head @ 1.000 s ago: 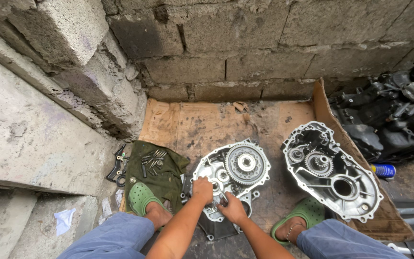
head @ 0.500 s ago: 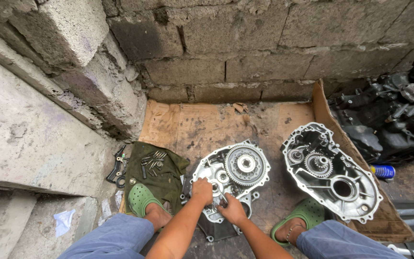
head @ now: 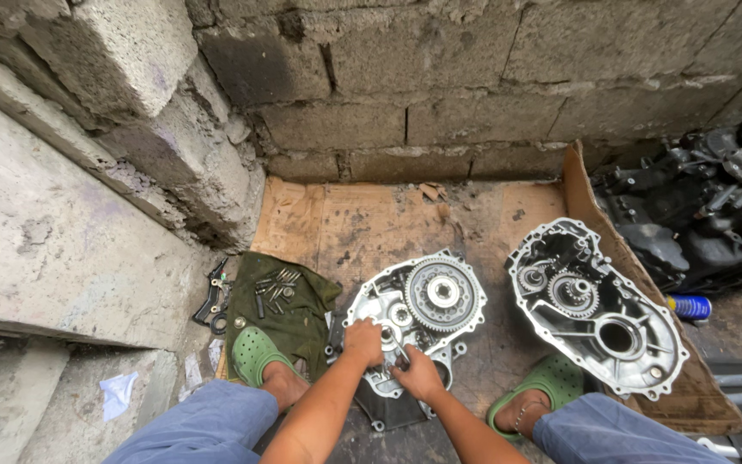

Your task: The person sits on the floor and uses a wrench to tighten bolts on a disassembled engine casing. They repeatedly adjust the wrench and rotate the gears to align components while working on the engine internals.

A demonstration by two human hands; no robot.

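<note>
Together, both hands, left (head: 364, 340) and right (head: 416, 373), gripped a small tool (head: 398, 348) inside the gearcase (head: 414, 318), seemingly mid-disassembly, needing steady, careful leverage next.

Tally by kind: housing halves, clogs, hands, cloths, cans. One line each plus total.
Metal housing halves: 2, the geared half and the open half
Green clogs: 2
Hands: 2, left hand, right hand
Green cloth with bolts: 1
Blue can: 1
Total: 8
</note>
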